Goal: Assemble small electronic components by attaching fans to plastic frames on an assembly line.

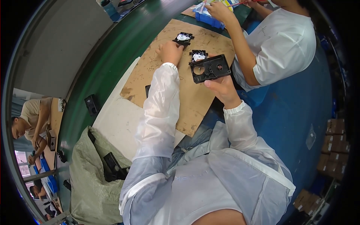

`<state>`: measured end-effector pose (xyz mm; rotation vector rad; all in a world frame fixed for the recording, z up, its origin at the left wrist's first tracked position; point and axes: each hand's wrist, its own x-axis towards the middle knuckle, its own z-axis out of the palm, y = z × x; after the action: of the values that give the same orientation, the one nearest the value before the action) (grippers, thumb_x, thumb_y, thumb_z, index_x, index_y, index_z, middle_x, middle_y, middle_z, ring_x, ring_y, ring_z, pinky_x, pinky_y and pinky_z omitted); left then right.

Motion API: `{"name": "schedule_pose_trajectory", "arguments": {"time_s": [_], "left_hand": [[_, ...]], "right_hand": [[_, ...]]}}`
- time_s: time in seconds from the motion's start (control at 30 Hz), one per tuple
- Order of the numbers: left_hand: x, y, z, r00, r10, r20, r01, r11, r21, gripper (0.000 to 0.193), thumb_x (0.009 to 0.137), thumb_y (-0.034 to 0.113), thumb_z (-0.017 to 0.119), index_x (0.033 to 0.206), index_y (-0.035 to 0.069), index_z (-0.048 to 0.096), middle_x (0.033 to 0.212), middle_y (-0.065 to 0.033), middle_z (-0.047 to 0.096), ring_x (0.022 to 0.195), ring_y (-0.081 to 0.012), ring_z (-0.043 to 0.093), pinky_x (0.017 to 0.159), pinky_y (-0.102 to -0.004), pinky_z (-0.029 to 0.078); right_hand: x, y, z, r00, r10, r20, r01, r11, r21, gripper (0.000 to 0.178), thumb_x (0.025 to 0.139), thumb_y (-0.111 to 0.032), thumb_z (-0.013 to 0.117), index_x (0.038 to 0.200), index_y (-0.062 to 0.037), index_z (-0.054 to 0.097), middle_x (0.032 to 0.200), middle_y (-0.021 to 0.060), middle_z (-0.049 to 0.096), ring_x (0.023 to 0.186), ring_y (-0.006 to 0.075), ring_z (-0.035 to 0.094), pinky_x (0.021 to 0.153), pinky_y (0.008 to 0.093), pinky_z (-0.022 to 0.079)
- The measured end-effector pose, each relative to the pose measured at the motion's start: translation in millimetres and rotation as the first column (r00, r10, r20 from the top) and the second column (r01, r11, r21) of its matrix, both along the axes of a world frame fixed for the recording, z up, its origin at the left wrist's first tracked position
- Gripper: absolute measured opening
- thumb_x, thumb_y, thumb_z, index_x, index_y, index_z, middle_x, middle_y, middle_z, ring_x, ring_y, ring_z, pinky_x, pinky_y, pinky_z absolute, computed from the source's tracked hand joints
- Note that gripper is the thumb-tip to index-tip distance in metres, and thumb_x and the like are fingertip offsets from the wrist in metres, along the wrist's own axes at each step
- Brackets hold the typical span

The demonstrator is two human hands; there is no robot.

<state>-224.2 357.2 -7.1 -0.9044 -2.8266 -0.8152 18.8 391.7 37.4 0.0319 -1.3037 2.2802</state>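
Note:
My right hand (pixel 224 89) grips a flat black plastic housing (pixel 207 70) with a large round hole and a smaller one, thumb along its near edge. The housing is raised over the cardboard. Just beyond it, partly covered, sits a small black part with a white piece (pixel 198 56). Farther away, my left hand (pixel 171 53) reaches over the cardboard, its fingers closed at the near edge of a similar black part with a white top (pixel 183 37). My left fingertips are partly hidden. A black piece (pixel 147 90) shows beside my left sleeve.
Under the work lies a stained cardboard sheet (pixel 150 69) over a pale board (pixel 116 120) on the green bench. A black box-shaped part (pixel 92 105) stands left. A green woven sack (pixel 88 180) holds black parts. A co-worker (pixel 281 45) sits close on the right, near a blue bin (pixel 210 20).

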Motion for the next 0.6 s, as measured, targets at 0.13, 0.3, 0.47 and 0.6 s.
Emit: {"name": "schedule_pose_trajectory", "arguments": {"time_s": [0.13,0.3,0.47,0.6], "left_hand": [[2.6,11.6,-10.8,0.998,0.044,-0.038,-0.043,0.999,0.006,0.026,0.084,0.029,0.064,0.088,0.008,0.078,0.09,-0.0149,0.072,0.095,-0.0352,0.053,0.091,-0.0466,0.036],[-12.5,-2.2,0.7,0.909,0.065,-0.413,-0.038,0.997,0.073,0.022,0.082,0.023,0.062,0.083,0.005,0.075,0.085,-0.0158,0.07,0.089,-0.0368,0.052,0.084,-0.0488,0.037],[-32.9,-108.8,76.7,0.732,0.107,-0.673,-0.054,0.994,0.099,0.014,0.081,0.022,0.066,0.084,0.01,0.073,0.09,-0.01,0.067,0.086,-0.0329,0.052,0.076,-0.0468,0.037],[-13.9,-194.1,120.1,0.66,0.261,-0.705,-0.144,0.964,0.222,0.01,0.082,0.022,0.069,0.086,0.013,0.071,0.088,-0.0035,0.065,0.084,-0.0287,0.052,0.077,-0.045,0.04]], "right_hand": [[2.9,2.0,-3.0,0.999,-0.021,0.029,0.021,1.0,0.013,0.081,0.074,0.009,0.068,0.146,-0.0091,0.037,0.133,0.0113,0.055,0.113,0.022,0.056,0.1,0.0318,0.044],[6.5,-4.9,-1.1,0.974,-0.067,0.218,0.012,0.969,0.245,0.064,0.073,-0.007,0.07,0.134,-0.0041,0.05,0.118,0.0146,0.064,0.098,0.0243,0.062,0.087,0.0333,0.051],[-23.5,-25.3,33.0,0.755,-0.159,0.636,-0.62,0.143,0.772,0.051,0.068,-0.022,0.072,0.112,0.0001,0.061,0.092,0.0168,0.069,0.079,0.0275,0.065,0.075,0.0344,0.053],[-69.7,-50.9,0.9,0.876,-0.272,0.399,-0.473,-0.316,0.823,0.037,0.065,-0.032,0.071,0.085,-0.0011,0.067,0.074,0.0146,0.068,0.064,0.0313,0.063,0.062,0.0396,0.052]]}}
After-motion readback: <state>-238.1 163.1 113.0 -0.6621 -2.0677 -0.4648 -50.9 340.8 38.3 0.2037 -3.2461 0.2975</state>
